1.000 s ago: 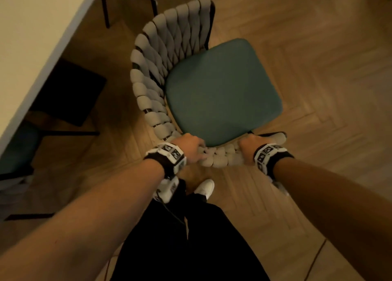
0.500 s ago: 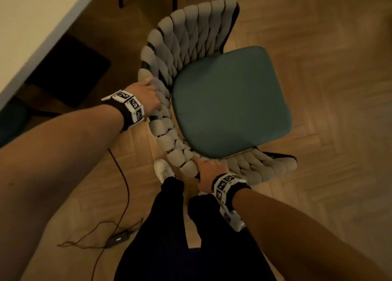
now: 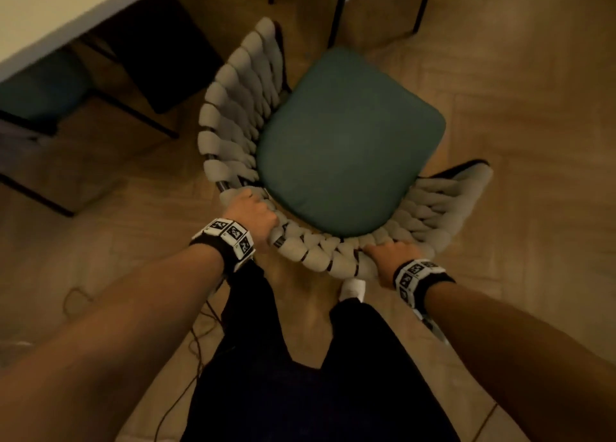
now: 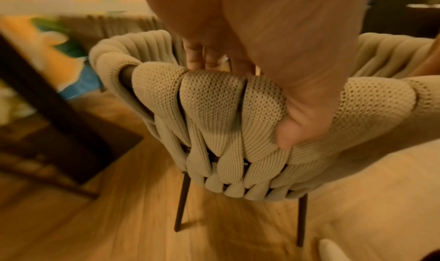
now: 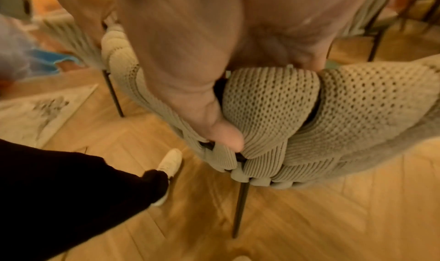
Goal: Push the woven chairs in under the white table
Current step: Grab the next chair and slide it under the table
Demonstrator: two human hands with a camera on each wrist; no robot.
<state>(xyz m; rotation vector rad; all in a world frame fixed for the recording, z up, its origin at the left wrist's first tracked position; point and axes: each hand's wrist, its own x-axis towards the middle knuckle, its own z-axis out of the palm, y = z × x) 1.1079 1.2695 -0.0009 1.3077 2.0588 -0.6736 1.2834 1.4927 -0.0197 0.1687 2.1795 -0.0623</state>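
A woven chair [image 3: 233,115] with a beige rope backrest and a teal seat cushion [image 3: 346,141] stands on the wood floor right of the white table [image 3: 50,5]. My left hand [image 3: 251,213] grips the backrest rim at its near left, fingers over the top and thumb behind [image 4: 292,133]. My right hand [image 3: 393,255] grips the rim at its near right, thumb pressed on the weave [image 5: 226,135]. The chair's black legs [image 4: 182,199] show below the backrest in the wrist views.
Another chair with a teal seat [image 3: 40,88] sits tucked under the table at left. A third chair's black legs [image 3: 336,15] stand beyond. A dark mat [image 3: 156,45] lies under the table. A cable [image 3: 196,348] trails on the floor by my legs and white shoe [image 3: 353,288].
My left hand slid from the backrest's left side down to its near rim; my right hand shifted right along the rim. The chair has turned and sits nearer the table.
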